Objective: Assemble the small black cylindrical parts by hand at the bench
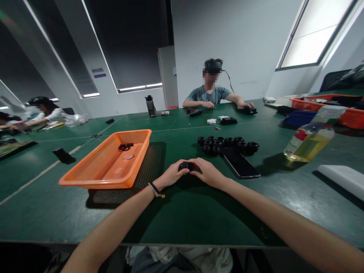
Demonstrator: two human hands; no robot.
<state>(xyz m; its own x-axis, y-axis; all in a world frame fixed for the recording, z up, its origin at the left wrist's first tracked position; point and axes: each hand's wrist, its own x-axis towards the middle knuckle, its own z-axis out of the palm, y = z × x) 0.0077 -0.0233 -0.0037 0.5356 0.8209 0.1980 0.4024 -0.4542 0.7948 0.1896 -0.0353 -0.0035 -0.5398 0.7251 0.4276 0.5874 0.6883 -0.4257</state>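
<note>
Both my hands meet over the green table (176,223), closed around one small black round part (186,165). My left hand (171,174) grips it from the left, thumb toward me; a dark bracelet with a gold bead is on that wrist. From the right, my right hand (209,172) has its fingers and thumb on the same part. The fingers cover much of it, so its exact kind is unclear. Beyond my right hand sits a cluster of several similar black round parts (226,144). A dark-screened smartphone (240,163) lies beside them.
An orange mesh basket (105,184) with black loops inside stands left. To the right are a bottle of yellow liquid (309,136), a white box (344,178), a blue tray (298,118) and an orange crate (352,118). A person (210,93) works opposite, near a dark bottle (150,106).
</note>
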